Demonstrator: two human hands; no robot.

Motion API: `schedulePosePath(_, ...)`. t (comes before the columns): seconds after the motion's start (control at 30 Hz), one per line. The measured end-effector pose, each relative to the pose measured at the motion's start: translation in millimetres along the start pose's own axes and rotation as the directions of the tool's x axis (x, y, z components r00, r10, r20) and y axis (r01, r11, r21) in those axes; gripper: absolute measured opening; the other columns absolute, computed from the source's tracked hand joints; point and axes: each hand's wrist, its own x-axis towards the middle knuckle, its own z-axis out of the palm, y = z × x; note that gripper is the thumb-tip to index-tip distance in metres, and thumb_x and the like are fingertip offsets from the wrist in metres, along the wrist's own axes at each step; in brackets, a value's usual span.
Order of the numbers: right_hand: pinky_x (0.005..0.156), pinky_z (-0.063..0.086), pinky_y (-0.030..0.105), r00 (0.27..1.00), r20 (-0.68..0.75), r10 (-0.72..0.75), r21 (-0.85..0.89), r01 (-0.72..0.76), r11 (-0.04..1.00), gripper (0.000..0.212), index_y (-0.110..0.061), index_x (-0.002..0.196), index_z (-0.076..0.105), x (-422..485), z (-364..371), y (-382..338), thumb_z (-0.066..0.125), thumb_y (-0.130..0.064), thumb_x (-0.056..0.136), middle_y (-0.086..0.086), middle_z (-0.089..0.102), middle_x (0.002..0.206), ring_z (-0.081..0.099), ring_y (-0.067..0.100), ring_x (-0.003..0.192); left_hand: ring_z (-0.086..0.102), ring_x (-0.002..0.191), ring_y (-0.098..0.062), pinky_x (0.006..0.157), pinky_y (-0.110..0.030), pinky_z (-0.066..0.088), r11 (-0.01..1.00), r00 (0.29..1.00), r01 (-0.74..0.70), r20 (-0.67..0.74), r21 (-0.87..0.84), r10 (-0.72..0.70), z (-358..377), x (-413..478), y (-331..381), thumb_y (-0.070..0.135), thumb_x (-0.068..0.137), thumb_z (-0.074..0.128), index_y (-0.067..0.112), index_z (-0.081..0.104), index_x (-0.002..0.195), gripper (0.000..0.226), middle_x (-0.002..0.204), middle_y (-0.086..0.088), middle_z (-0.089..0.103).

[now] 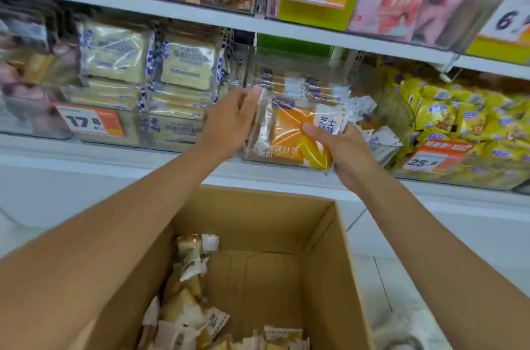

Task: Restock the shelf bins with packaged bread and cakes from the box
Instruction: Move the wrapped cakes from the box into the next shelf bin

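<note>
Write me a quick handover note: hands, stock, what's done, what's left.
Left hand grips the left edge of the orange-and-white plastic-wrapped bread pack; right hand pinches its right side, thumb on front.
Pack is at the front of the clear plastic shelf bin. Done: similar packs stacked behind it.
Left: seat this pack, then shelve the remaining wrapped packs from the brown cardboard box.

The white shelf (86,154) carries clear bins (160,134) of packaged bread (186,65); the box (258,214) seemingly sits on the floor (372,237).
</note>
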Motion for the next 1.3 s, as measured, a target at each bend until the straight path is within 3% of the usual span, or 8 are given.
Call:
schedulePosePath(0.2, 0.083, 0.058, 0.051, 0.997, -0.062, -0.050, 0.006, 0.051, 0.999, 0.085, -0.014, 0.123, 0.057, 108.6, -0.7, -32.3, 0.090, -0.034, 0.048, 0.007, 0.074, 0.106, 0.073, 0.025, 0.091, 0.057, 0.080, -0.012, 0.071, -0.027, 0.046, 0.971, 1.000, -0.003, 0.014, 0.239, -0.001, 0.3, 92.1, -22.3, 0.044, 0.091, 0.061, 0.018, 0.055, 0.129, 0.046, 0.088, 0.003, 0.061)
schedulePosePath(0.43, 0.090, 0.056, 0.044, 0.975, -0.124, -0.185, -0.073, 0.177, 0.982, 0.083, -0.007, 0.109, 0.070, 253.8, 26.6, -30.4, 0.098, -0.043, 0.040, 0.006, 0.075, 0.101, 0.072, 0.023, 0.094, 0.055, 0.066, -0.003, 0.060, -0.015, 0.042, 0.991, 0.997, 0.061, 0.058, -0.116, -0.055, 14.6, 125.6, -69.3, 0.028, 0.090, 0.065, 0.031, 0.051, 0.129, 0.042, 0.076, 0.006, 0.052)
schedulePosePath(0.53, 0.073, 0.059, 0.030, 0.934, -0.123, -0.337, -0.189, 0.311, 0.931, 0.069, -0.006, 0.111, 0.066, 287.3, 45.9, -31.2, 0.092, -0.032, 0.053, 0.002, 0.073, 0.095, 0.071, 0.011, 0.081, 0.052, 0.056, 0.003, 0.052, -0.003, 0.036, 0.980, 0.998, 0.042, 0.043, -0.196, -0.034, 16.8, 129.7, -75.8, 0.025, 0.089, 0.067, 0.031, 0.054, 0.126, 0.039, 0.067, 0.007, 0.051)
schedulePosePath(0.6, 0.083, 0.058, 0.034, 0.915, -0.123, -0.384, -0.305, 0.333, 0.892, 0.065, -0.012, 0.116, 0.062, 295.3, 58.2, -28.5, 0.090, -0.032, 0.061, 0.002, 0.071, 0.108, 0.069, 0.016, 0.094, 0.052, 0.055, 0.004, 0.051, -0.002, 0.036, 0.973, 0.998, 0.044, 0.043, -0.225, -0.035, 17.3, 130.8, -77.5, 0.024, 0.088, 0.067, 0.031, 0.056, 0.122, 0.037, 0.067, 0.007, 0.051)
schedulePosePath(0.87, 0.116, 0.027, 0.031, 0.879, -0.271, -0.393, -0.548, 0.196, 0.813, 0.123, -0.018, 0.156, 0.002, 290.2, 53.6, -26.3, 0.082, -0.051, 0.068, 0.005, 0.020, 0.161, 0.025, 0.022, 0.146, 0.049, 0.052, 0.004, 0.057, -0.014, 0.043, 0.968, 0.998, 0.053, 0.043, -0.245, -0.044, 15.9, 127.5, -74.1, 0.025, 0.086, 0.068, 0.032, 0.057, 0.119, 0.035, 0.070, 0.007, 0.051)
schedulePosePath(1.07, 0.090, 0.038, 0.012, 0.902, -0.199, -0.384, -0.480, 0.252, 0.840, 0.098, -0.009, 0.147, 0.025, 285.1, 60.4, -22.2, 0.085, -0.029, 0.072, 0.002, 0.043, 0.143, 0.045, 0.017, 0.130, 0.049, 0.051, 0.006, 0.051, -0.003, 0.037, 0.968, 0.998, 0.055, 0.031, -0.243, -0.049, 15.8, 125.2, -71.4, 0.026, 0.087, 0.068, 0.032, 0.058, 0.119, 0.034, 0.069, 0.007, 0.051)
schedulePosePath(1.17, 0.089, 0.037, 0.017, 0.902, -0.255, -0.348, -0.415, 0.223, 0.882, 0.093, -0.008, 0.142, 0.032, 286.7, 57.1, -26.1, 0.085, -0.034, 0.071, 0.006, 0.047, 0.141, 0.048, 0.021, 0.126, 0.049, 0.051, 0.006, 0.053, -0.005, 0.039, 0.970, 0.998, 0.056, 0.036, -0.237, -0.049, 15.0, 124.0, -70.2, 0.027, 0.087, 0.067, 0.033, 0.057, 0.120, 0.034, 0.069, 0.007, 0.051)
schedulePosePath(1.3, 0.093, 0.055, 0.037, 0.935, -0.164, -0.316, -0.296, 0.258, 0.919, 0.122, -0.013, 0.129, 0.050, 286.2, 49.5, -28.2, 0.093, -0.055, 0.022, 0.004, 0.066, 0.119, 0.065, 0.022, 0.106, 0.050, 0.052, 0.005, 0.052, -0.003, 0.039, 0.969, 0.998, 0.051, 0.041, -0.241, -0.043, 13.9, 123.8, -69.7, 0.027, 0.088, 0.066, 0.034, 0.056, 0.119, 0.034, 0.068, 0.007, 0.051)
